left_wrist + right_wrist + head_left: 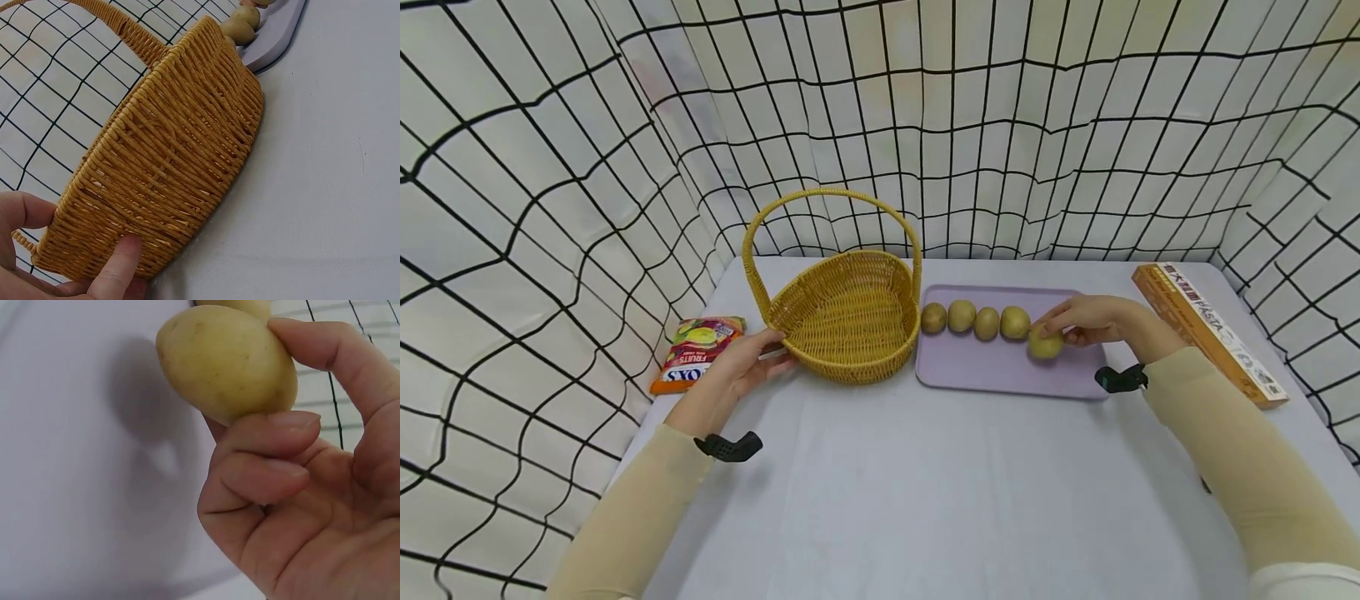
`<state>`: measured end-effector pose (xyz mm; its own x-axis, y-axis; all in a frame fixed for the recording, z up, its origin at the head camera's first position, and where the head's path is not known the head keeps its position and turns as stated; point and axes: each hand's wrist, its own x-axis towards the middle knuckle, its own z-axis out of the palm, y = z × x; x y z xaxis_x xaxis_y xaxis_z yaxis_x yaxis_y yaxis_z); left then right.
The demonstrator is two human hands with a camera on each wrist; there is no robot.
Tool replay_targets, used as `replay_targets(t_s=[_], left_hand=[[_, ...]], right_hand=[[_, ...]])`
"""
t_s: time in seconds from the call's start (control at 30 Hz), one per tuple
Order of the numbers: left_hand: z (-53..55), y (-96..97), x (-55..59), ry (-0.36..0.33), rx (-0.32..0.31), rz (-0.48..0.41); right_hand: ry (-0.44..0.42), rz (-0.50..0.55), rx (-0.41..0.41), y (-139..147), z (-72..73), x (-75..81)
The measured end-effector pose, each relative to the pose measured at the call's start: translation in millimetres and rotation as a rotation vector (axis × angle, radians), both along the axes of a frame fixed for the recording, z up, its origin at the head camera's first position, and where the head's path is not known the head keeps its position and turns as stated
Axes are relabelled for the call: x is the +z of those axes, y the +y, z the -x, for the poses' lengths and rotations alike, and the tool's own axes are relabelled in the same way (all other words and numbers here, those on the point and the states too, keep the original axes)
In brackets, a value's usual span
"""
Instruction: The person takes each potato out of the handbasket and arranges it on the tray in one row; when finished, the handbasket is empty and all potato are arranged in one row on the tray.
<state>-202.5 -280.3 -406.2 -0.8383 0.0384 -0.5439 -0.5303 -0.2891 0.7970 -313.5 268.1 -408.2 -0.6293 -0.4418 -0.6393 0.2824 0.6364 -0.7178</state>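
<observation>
Between thumb and curled fingers, my right hand (1086,319) pinches a yellow potato (228,362) over the right part of a lilac tray (1000,375). The wrist view shows the potato's shadow on the tray surface. Several more potatoes (961,317) lie in a row along the tray, left of that hand. A woven yellow-brown wicker basket (850,367) with a tall arched handle stands left of the tray; nothing lies inside it. My left hand (748,362) grips its left side, thumb (28,210) at the rim and a finger (119,269) against the outer weave.
A red and orange snack bag (700,354) lies beyond the left hand. At the right edge of the white table (925,492) is a long orange pasta box (1210,333), near the right forearm. Black netting (985,150) over white sheeting surrounds the table's back and sides.
</observation>
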Motion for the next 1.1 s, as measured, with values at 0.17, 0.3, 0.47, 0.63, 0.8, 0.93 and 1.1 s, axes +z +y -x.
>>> replay_targets(t_s=[0.17,0.3,0.47,0.63,0.8,0.93,1.1], left_hand=[[0.5,0.6,-1.0,0.013,-0.007,0.002],[2.1,1.7,-2.2,0.008,-0.011,0.011],[3.4,3.3,-1.3,-0.008,-0.010,0.011],[4.6,3.8,-0.8,-0.009,-0.024,0.025],[5.3,6.2,-2.4,-0.004,-0.035,0.060],[4.6,8.8,-1.7,0.009,-0.043,0.087],[0.9,8.8,3.5,0.042,-0.223,0.346]], right_hand=[[0.004,-0.033,0.010,9.4,8.7,-5.0],[0.007,-0.024,-0.005,13.4,11.7,-6.4],[0.037,0.025,-0.029,14.5,14.9,-9.3],[0.126,0.073,-0.071,12.7,17.3,-14.6],[0.156,0.048,-0.110,12.5,19.2,-16.8],[0.182,0.005,-0.102,12.8,18.3,-15.2],[0.238,-0.060,-0.070,11.9,16.0,-12.5]])
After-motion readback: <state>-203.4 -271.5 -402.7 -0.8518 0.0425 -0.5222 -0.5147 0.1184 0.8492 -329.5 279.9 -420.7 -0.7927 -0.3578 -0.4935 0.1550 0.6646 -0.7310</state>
